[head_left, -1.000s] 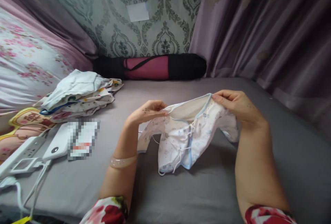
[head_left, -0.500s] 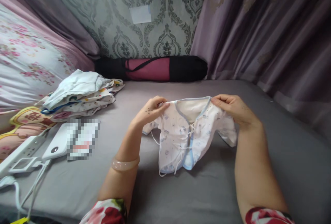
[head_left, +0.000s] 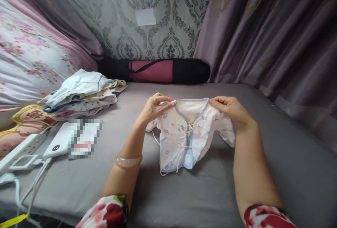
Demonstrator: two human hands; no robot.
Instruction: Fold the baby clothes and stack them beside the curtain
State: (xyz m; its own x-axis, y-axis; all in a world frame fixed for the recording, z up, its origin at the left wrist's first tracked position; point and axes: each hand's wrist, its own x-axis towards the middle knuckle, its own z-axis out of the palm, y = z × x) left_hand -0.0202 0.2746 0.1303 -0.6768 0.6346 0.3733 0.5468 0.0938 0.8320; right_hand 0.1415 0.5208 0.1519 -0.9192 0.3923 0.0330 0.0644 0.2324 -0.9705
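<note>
The small shirt (head_left: 172, 133) is best held level and evenly taut between the left hand (head_left: 154, 108) and right hand (head_left: 233, 108), its shoulders pinched by thumbs and fingers.

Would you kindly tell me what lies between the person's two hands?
In the head view, the shirt spans the gap from left hand to right hand, its blue-edged neckline uppermost.

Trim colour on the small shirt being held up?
Light blue: the trim edges the neckline and front opening of the small shirt. Shows best in the head view.
</note>
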